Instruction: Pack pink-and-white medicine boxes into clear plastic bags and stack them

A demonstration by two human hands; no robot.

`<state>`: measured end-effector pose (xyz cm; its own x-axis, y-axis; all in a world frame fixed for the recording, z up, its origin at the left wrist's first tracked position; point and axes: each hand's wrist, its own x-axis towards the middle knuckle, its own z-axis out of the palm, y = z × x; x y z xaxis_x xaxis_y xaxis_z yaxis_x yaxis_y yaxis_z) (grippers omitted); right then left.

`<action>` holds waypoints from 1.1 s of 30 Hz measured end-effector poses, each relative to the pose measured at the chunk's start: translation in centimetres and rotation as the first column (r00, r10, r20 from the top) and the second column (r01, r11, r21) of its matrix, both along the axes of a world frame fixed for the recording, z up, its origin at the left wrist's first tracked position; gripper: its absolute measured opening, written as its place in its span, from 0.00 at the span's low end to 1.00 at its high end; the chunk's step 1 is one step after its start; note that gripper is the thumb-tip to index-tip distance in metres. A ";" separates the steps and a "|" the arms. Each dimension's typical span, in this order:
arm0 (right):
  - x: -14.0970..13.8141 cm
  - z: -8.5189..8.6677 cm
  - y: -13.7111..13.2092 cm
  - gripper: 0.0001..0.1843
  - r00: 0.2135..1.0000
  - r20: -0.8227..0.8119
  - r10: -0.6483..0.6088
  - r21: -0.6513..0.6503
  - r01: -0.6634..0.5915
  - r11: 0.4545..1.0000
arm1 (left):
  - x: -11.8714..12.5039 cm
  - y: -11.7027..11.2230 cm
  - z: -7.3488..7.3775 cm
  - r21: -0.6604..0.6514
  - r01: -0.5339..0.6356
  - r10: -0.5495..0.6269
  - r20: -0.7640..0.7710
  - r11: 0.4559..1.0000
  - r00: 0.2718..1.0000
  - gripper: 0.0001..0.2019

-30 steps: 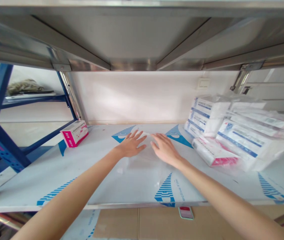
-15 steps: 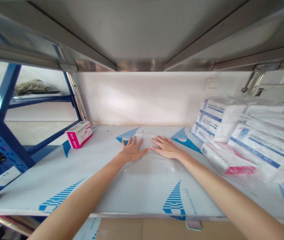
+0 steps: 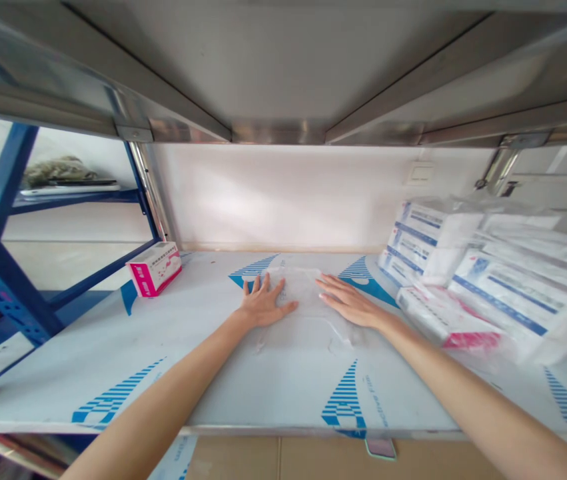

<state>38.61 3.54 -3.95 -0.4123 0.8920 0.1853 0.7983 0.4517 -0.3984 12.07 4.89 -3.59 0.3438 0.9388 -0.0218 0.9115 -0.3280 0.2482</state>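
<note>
On a film-covered steel shelf (image 3: 113, 373), with wrapped white boxes (image 3: 508, 280) stacked at the right end and a pink-and-white box (image 3: 154, 269) near the back left corner, a clear plastic bag (image 3: 303, 287) lies mid-shelf near the back, the left hand (image 3: 263, 303) and right hand (image 3: 348, 307) resting open and flat on it, gripping nothing.

The left grip (image 3: 263, 303) was held palm-down with its fingers spread, the right grip (image 3: 349, 305) was laid flat with its fingers together, and the left forearm (image 3: 163, 393) and right forearm (image 3: 463, 393) were extended forward.
</note>
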 end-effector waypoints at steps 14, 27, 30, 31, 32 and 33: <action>6.7 4.5 -12.0 0.17 0.824 -0.068 -0.562 0.468 0.524 0.711 | 5.0 -7.7 2.6 0.236 0.303 -0.325 0.057 0.923 0.944 0.28; 9.2 0.8 -13.9 0.22 0.852 0.055 -0.521 0.463 0.441 0.769 | 5.0 -4.4 1.7 -0.051 0.312 -0.314 -0.029 0.949 0.949 0.32; 8.4 1.2 -14.0 0.23 0.902 -0.006 -0.432 0.387 0.400 0.831 | 4.7 -3.6 2.3 0.003 0.294 -0.294 -0.021 0.956 0.956 0.31; 8.3 1.3 -13.9 0.22 0.917 -0.024 -0.399 0.373 0.379 0.847 | 4.8 -3.6 2.5 0.031 0.292 -0.291 -0.013 0.956 0.957 0.30; 8.3 1.4 -13.9 0.22 0.933 -0.036 -0.357 0.364 0.345 0.865 | 4.7 -3.7 2.8 0.063 0.292 -0.293 -0.005 0.954 0.956 0.29; 8.3 1.5 -13.8 0.21 0.951 -0.043 -0.308 0.358 0.302 0.883 | 4.7 -4.0 3.0 0.101 0.297 -0.299 0.001 0.950 0.954 0.28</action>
<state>46.91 -10.25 -2.49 -0.1359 0.8495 0.5098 0.9241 0.2942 -0.2439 16.74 0.90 -0.63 0.6076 0.7908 0.0735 0.7647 -0.6075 0.2150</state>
